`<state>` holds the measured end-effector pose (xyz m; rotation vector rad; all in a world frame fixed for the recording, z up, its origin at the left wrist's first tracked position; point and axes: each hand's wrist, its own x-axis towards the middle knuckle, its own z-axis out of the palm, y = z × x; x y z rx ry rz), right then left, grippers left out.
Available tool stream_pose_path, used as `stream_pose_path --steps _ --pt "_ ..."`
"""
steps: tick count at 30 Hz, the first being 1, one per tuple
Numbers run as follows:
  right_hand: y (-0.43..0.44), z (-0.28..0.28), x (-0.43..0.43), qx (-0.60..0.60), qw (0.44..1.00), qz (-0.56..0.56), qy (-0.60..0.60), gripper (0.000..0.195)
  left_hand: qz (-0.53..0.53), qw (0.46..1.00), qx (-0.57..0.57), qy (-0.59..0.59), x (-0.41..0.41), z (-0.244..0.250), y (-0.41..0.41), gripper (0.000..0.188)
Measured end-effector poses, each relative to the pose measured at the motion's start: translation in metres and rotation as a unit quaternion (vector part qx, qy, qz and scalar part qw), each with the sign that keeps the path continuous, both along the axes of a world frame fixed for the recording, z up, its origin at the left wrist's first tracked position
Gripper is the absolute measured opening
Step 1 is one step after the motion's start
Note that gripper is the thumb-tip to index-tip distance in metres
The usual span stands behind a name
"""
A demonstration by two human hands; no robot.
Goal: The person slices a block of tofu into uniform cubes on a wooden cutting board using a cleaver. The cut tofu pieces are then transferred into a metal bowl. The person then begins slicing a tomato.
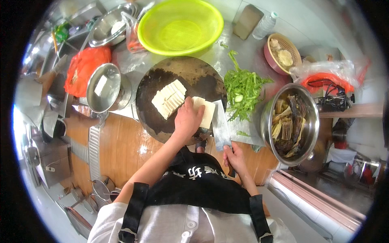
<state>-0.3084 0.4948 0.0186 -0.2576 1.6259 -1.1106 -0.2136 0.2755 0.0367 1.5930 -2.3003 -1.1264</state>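
Sliced white tofu [169,97] lies in a slightly fanned row on a round, dark chopping block [194,73]. To its right is an uncut tofu slab [208,113]. My left hand [189,117] rests over the slab's left side, fingers touching it and near the slices. My right hand [234,158] grips the handle of a Chinese cleaver [221,126]. The wide blade stands along the slab's right edge, partly past the block's rim; whether it touches the tofu I cannot tell.
Chopped greens [243,88] lie right of the block. A steel bowl of dark and yellowish vegetables [287,130] sits further right. On the left, a steel pot [104,106] holds a white piece beside a red plastic bag [86,68]. Behind the block stands a lime-green colander [180,50].
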Motion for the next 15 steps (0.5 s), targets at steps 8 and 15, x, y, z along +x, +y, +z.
stream_pose_path --steps 8,15 --pt "-0.004 0.013 -0.016 0.009 0.997 0.042 0.058 0.021 0.029 0.996 -0.088 0.010 -0.004 -0.002 0.016 0.069" --pt "-0.007 0.008 -0.029 -0.018 0.997 0.041 0.057 0.018 -0.013 0.988 -0.154 0.013 -0.009 -0.004 0.012 0.085"
